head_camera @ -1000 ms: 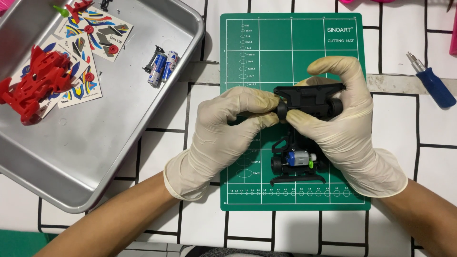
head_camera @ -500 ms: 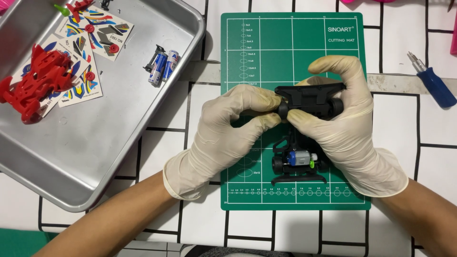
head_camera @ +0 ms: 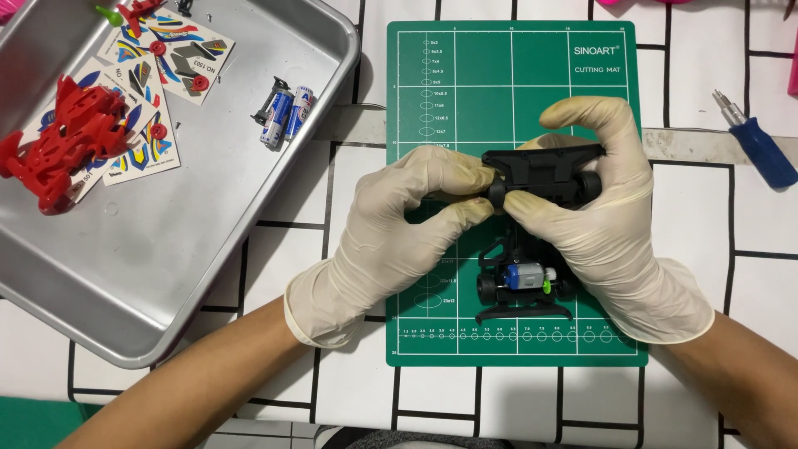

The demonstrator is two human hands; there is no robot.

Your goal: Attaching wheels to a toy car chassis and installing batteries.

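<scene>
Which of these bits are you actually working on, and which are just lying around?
In hand:
black toy car chassis
left hand
right hand
green cutting mat

Lying about:
metal tray
red car body
sticker sheets
two batteries
blue screwdriver

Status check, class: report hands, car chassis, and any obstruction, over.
Left hand and right hand both gripping black chassis over green mat. Nothing obstructing.

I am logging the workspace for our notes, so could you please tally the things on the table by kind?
Gloved hands: 2, left hand and right hand
Black toy car chassis: 1
Green cutting mat: 1
Metal tray: 1
Red car body: 1
Batteries: 2
Blue-handled screwdriver: 1
Total: 9
</scene>
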